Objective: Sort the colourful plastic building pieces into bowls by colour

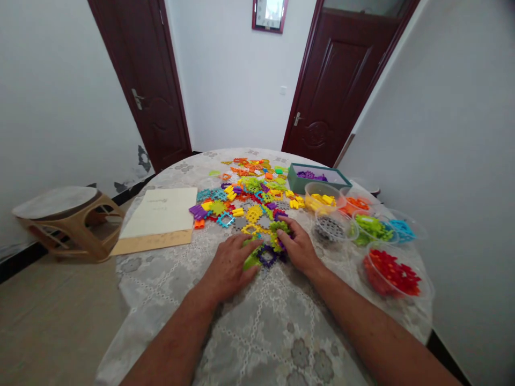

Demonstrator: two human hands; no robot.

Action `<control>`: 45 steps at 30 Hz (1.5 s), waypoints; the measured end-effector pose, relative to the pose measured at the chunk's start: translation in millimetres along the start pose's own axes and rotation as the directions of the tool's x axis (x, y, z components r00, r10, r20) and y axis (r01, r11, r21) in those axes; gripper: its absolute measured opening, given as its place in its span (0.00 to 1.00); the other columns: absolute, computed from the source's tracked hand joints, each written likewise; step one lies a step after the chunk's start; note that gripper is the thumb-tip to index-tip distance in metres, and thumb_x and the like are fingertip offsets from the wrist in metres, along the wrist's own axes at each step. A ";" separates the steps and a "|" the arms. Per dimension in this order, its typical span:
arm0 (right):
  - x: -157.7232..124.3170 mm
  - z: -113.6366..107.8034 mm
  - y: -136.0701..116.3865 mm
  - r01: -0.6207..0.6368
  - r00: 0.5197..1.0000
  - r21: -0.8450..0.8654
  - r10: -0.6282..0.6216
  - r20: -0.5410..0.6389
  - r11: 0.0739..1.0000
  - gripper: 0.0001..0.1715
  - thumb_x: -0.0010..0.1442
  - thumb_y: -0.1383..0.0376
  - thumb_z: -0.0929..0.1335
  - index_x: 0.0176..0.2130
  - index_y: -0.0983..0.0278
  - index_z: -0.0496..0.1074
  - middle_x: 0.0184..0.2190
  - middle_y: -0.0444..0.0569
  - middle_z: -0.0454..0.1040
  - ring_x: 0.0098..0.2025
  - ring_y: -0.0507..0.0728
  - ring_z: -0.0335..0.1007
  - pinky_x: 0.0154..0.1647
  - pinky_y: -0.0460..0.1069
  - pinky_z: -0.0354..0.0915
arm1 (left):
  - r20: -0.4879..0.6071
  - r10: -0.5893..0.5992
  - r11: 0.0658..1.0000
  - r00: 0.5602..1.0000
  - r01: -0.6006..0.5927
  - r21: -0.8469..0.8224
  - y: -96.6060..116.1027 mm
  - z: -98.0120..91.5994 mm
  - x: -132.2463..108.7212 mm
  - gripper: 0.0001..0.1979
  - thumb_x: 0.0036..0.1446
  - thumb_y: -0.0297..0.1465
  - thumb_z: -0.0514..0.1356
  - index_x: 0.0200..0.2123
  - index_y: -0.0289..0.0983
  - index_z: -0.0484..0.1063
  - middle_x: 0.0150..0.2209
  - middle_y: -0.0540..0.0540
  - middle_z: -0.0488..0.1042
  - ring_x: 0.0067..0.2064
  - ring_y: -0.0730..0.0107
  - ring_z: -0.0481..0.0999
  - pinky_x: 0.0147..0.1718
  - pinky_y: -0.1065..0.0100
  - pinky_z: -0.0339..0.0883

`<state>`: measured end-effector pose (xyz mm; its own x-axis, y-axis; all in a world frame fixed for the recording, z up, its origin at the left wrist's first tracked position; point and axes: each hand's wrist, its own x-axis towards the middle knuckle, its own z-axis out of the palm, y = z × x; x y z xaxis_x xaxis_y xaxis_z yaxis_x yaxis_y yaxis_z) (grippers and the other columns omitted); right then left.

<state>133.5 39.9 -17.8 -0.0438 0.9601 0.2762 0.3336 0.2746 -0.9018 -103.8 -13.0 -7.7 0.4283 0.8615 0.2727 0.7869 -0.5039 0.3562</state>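
Observation:
My left hand (230,264) rests low over the near edge of a pile of plastic building pieces, its fingers and thumb curled round a lime-green piece (250,261). Beside it, my right hand (298,245) has its fingers closed on a green gear-shaped piece (277,227). Between the two hands lies a dark purple ring-shaped piece (267,256). Just beyond them sit a yellow gear-shaped piece (254,214) and a blue square frame piece (226,219). Part of what each hand grips is covered by the fingers.
Clear tubs stand at the right, holding red pieces (396,273), green pieces (370,228), grey, blue, orange and yellow ones. Behind them is a green box (298,182) with purple pieces. Paper sheets (163,212) lie left on the patterned tablecloth (257,332). A stool (68,220) stands left.

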 end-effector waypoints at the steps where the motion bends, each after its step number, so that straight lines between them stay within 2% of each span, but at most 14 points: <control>1: 1.0 3.6 0.9 -0.031 0.999 0.103 0.030 0.016 0.994 0.28 0.62 0.55 0.69 0.60 0.57 0.71 0.50 0.48 0.79 0.46 0.59 0.76 0.49 0.54 0.72 | 0.043 0.022 1.000 0.999 -0.023 0.006 0.6 1.5 -0.4 0.31 0.60 0.38 0.66 0.66 0.52 0.66 0.67 0.44 0.66 0.69 0.50 0.62 0.67 0.48 0.54; 3: 4.2 7.3 6.0 -0.102 0.995 0.278 0.096 0.038 0.955 0.28 0.61 0.55 0.69 0.59 0.58 0.71 0.45 0.47 0.80 0.42 0.57 0.76 0.44 0.51 0.73 | 0.088 0.021 0.999 0.996 -0.024 0.028 1.0 4.0 -0.8 0.30 0.59 0.39 0.67 0.64 0.51 0.69 0.69 0.43 0.64 0.71 0.47 0.58 0.68 0.46 0.52; 6: 10.5 5.3 18.3 -0.168 0.982 0.401 0.188 -0.012 0.901 0.28 0.57 0.56 0.71 0.56 0.58 0.73 0.40 0.45 0.79 0.39 0.55 0.76 0.38 0.49 0.72 | 0.074 -0.031 0.998 0.997 0.027 0.057 0.2 5.8 0.0 0.26 0.59 0.42 0.66 0.60 0.45 0.72 0.68 0.40 0.66 0.71 0.47 0.58 0.69 0.47 0.51; 10: 16.7 -2.0 29.9 -0.213 0.961 0.419 0.268 -0.075 0.883 0.28 0.57 0.53 0.70 0.55 0.58 0.72 0.41 0.44 0.80 0.37 0.55 0.77 0.36 0.48 0.73 | 0.035 -0.091 0.994 0.995 0.088 0.070 -0.4 6.4 2.1 0.29 0.60 0.42 0.65 0.62 0.43 0.69 0.67 0.38 0.67 0.71 0.47 0.60 0.69 0.47 0.50; 13: 18.3 -4.7 31.4 -0.198 0.958 0.432 0.268 -0.107 0.880 0.25 0.58 0.52 0.69 0.52 0.58 0.72 0.44 0.46 0.80 0.42 0.56 0.78 0.41 0.50 0.75 | 0.011 -0.115 0.990 0.993 0.113 0.088 -2.1 7.8 2.7 0.30 0.60 0.43 0.64 0.63 0.41 0.68 0.66 0.36 0.67 0.70 0.46 0.60 0.69 0.47 0.50; 17: 18.3 -5.0 31.9 -0.203 0.955 0.473 0.281 -0.099 0.857 0.21 0.58 0.52 0.69 0.49 0.57 0.72 0.46 0.46 0.79 0.44 0.56 0.78 0.44 0.51 0.76 | -0.014 -0.090 0.990 0.996 0.091 0.108 -6.1 8.8 2.2 0.28 0.61 0.41 0.62 0.62 0.38 0.68 0.66 0.34 0.67 0.70 0.46 0.61 0.70 0.49 0.50; 22: 17.6 -4.6 32.9 -0.217 0.956 0.417 0.279 -0.093 0.883 0.19 0.58 0.51 0.69 0.45 0.59 0.72 0.43 0.46 0.78 0.42 0.56 0.77 0.42 0.50 0.76 | -0.017 0.003 0.998 1.000 -0.002 0.055 -1.9 5.1 1.3 0.27 0.62 0.39 0.62 0.64 0.41 0.68 0.68 0.39 0.65 0.71 0.48 0.58 0.71 0.49 0.49; 25: 17.2 -5.2 32.6 -0.202 0.961 0.369 0.256 -0.102 0.907 0.20 0.59 0.51 0.69 0.46 0.59 0.74 0.43 0.46 0.78 0.42 0.56 0.77 0.43 0.50 0.75 | 0.071 0.082 0.996 0.994 -0.083 0.015 5.5 2.0 0.7 0.29 0.61 0.39 0.63 0.65 0.45 0.67 0.68 0.42 0.66 0.73 0.48 0.56 0.71 0.47 0.47; 29: 17.4 -5.6 33.3 -0.184 0.964 0.385 0.242 -0.108 0.904 0.22 0.59 0.52 0.70 0.50 0.59 0.75 0.47 0.47 0.79 0.45 0.57 0.77 0.45 0.51 0.76 | 0.177 0.123 0.992 0.976 -0.119 -0.033 13.9 -2.1 0.1 0.27 0.63 0.39 0.62 0.65 0.49 0.69 0.69 0.46 0.66 0.73 0.47 0.55 0.71 0.43 0.45; 38: 18.9 -4.5 33.8 -0.195 0.963 0.506 0.261 -0.061 0.840 0.25 0.58 0.52 0.71 0.51 0.61 0.75 0.49 0.50 0.80 0.47 0.61 0.77 0.42 0.54 0.77 | 0.211 0.078 0.996 0.974 -0.084 0.015 14.8 -3.6 -0.1 0.28 0.64 0.40 0.60 0.67 0.49 0.65 0.71 0.47 0.63 0.74 0.46 0.51 0.71 0.39 0.40; 42: 18.0 -4.3 39.3 -0.179 0.978 0.393 0.206 -0.027 0.902 0.24 0.61 0.52 0.70 0.52 0.60 0.75 0.45 0.48 0.81 0.45 0.59 0.77 0.48 0.54 0.74 | 0.171 0.059 0.997 0.983 -0.065 0.030 12.7 -0.5 -0.7 0.31 0.63 0.41 0.62 0.68 0.48 0.63 0.71 0.46 0.61 0.74 0.46 0.50 0.71 0.40 0.40; 45: 16.8 -5.1 40.8 -0.148 0.986 0.293 0.163 -0.024 0.945 0.24 0.63 0.51 0.67 0.54 0.60 0.74 0.44 0.47 0.81 0.44 0.59 0.77 0.48 0.53 0.72 | 0.163 0.050 0.998 0.985 -0.057 0.035 13.4 0.7 -0.8 0.32 0.63 0.42 0.62 0.69 0.48 0.62 0.72 0.44 0.60 0.74 0.45 0.49 0.71 0.39 0.39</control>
<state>151.2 66.9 -48.3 0.0338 0.9904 0.1339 0.0460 0.1323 -0.9901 -93.3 -20.4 -3.7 0.5343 0.8335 0.1407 0.7763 -0.5497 0.3085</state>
